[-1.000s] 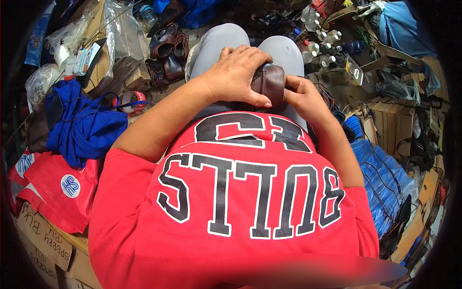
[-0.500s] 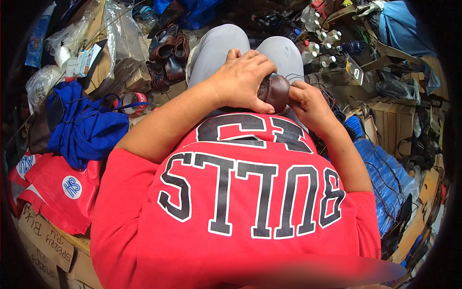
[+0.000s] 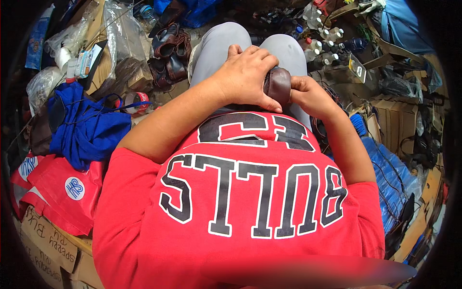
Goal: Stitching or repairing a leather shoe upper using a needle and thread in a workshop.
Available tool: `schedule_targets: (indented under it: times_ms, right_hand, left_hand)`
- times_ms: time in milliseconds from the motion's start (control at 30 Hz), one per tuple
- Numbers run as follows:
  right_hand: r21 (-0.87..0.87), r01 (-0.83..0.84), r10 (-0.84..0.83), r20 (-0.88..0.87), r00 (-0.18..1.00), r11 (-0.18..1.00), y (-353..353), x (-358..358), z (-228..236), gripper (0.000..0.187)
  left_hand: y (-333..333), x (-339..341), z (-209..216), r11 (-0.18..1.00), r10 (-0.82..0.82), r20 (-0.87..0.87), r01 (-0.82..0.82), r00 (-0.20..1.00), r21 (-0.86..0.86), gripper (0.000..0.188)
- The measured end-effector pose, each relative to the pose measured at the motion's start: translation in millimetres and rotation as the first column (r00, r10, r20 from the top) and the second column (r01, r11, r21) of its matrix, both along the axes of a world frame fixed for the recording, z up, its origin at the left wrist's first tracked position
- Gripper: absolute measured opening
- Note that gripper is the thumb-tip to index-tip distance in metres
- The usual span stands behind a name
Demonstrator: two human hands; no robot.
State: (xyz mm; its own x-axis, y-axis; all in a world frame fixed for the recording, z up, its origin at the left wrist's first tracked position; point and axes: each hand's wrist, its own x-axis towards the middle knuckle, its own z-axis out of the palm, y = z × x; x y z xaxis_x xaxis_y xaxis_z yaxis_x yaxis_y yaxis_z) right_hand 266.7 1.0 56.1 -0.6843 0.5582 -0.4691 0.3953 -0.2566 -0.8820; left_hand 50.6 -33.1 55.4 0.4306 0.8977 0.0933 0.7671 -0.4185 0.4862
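Note:
Over my lap, a dark brown leather shoe (image 3: 279, 86) is held between my two hands, with one rounded, smooth part of it showing. My left hand (image 3: 248, 74) wraps over its left side, the thumb along the near edge, and hides much of it. Against the shoe's right edge, the fingers of my right hand (image 3: 312, 96) are pinched together. Whatever small thing they may hold is hidden. My grey-clad knees (image 3: 224, 43) lie beyond my hands.
Several brown leather shoes (image 3: 171, 50) lie at the far left. A blue cloth bag (image 3: 86, 127) and a red plastic bag (image 3: 72, 190) are on the left. Plastic bottles (image 3: 327, 45) crowd the far right, with cardboard (image 3: 392, 118) and blue plastic sheeting (image 3: 392, 178) nearer.
My right hand has shifted slightly up and left along the shoe's edge. The left hand's grip stays on the shoe, which has turned a little.

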Motion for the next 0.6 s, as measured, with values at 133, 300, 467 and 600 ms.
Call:
schedule_targets:
  times_ms: [133, 300, 467, 600]
  right_hand:
    - [0.353, -0.142, 0.064, 0.224, 0.973, 0.925, -0.4, 12.4, -2.5, 0.006]
    - [0.801, -0.332, 0.085, 0.336, 0.938, 0.498, -12.0, 30.7, 19.0, 0.008]
    - [0.238, 0.137, -0.219, 0.364, 0.905, 0.962, -20.5, 97.9, 27.4, 0.017]
    - [0.058, 0.587, -0.532, -0.357, 0.768, 0.808, -4.3, 110.3, 19.8, 0.019]
  left_hand:
    - [-2.0, 2.1, 3.0, 0.998, -0.043, -0.014, 0.042, 0.999, -0.036, 0.082]
    - [0.5, -1.8, -0.9, 1.000, -0.018, -0.027, 0.018, 0.999, -0.016, 0.079]
    - [4.0, -14.4, -3.8, 1.000, 0.001, 0.027, 0.000, 1.000, -0.025, 0.082]
    - [3.7, -9.7, 1.2, 1.000, -0.025, 0.047, 0.025, 0.999, 0.015, 0.084]
